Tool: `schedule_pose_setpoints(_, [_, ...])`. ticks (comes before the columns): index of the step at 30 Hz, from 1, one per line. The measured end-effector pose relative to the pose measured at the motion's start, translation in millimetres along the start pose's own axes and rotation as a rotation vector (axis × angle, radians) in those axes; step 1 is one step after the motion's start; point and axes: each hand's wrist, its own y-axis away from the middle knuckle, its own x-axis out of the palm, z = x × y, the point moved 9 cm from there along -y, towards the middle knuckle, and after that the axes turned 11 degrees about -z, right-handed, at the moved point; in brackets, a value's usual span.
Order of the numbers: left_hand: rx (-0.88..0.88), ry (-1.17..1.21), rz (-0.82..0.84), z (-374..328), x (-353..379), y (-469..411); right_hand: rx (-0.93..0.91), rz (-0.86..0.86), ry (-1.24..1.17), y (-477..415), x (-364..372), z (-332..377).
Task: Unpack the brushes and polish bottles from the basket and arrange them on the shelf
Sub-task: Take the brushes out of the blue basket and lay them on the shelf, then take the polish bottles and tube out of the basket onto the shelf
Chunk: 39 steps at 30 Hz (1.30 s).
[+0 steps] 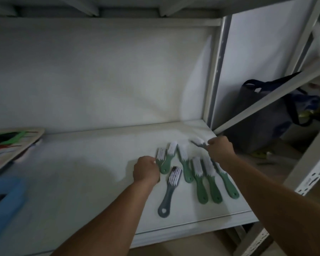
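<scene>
Currently R hand (220, 150) is clamped on a grey brush (199, 142), bristle end pointing up-left, held just above the shelf (100, 163) behind the green brushes (199, 178). L hand (146, 171) is curled closed touching the leftmost green brush (163, 161); can't tell if gripped. Long axes run front-to-back, so I judge the grey one needs rotating to match; R is nearer.

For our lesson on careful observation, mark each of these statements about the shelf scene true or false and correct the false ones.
1. The right hand holds a grey brush. True.
2. All the brushes lying on the shelf have green handles. False: one grey-handled brush lies among the green brushes.
3. Polish bottles stand on the shelf. False: none show.
4. The left hand is at a green brush. True.
5. A dark bag sits right of the shelf. True.
</scene>
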Motion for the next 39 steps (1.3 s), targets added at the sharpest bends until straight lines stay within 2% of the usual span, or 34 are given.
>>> schedule_pose_setpoints(5, [0.085, 0.012, 0.027, 17, -51, 11, -0.111, -0.018, 0.095, 46, -7, 27])
schedule_pose_setpoints(9, [0.117, 0.037, -0.125, 38, -151, 21, -0.213, -0.020, 0.080, 94, 8, 79])
schedule_pose_setpoints(14, [0.185, -0.060, -0.354, 81, -298, 20, -0.466, 0.130, 0.033, 190, 75, 193])
schedule_pose_setpoints(17, [0.115, -0.151, -0.485, 126, -378, 12, -0.619, 0.217, -0.068, 264, 116, 260])
schedule_pose_setpoints(21, [-0.035, -0.393, -0.485, 185, -446, -2, -0.788, 0.358, -0.107, 344, 178, 326])
schedule_pose_setpoints(26, [-0.090, -0.609, -0.346, 224, -459, -28, -0.952, 0.519, 0.151, 410, 252, 365])
schedule_pose_setpoints(32, [-0.128, -0.574, -0.093, 225, -413, -35, -1.062, 0.566, 0.508, 437, 317, 372])
schedule_pose_setpoints(36, [-0.200, -0.493, -0.089, 235, -406, -40, -1.037, 0.567, 0.683, 441, 339, 367])
schedule_pose_setpoints(39, [-0.332, -0.317, -0.135, 248, -413, -40, -1.026, 0.585, 0.674, 440, 343, 368])
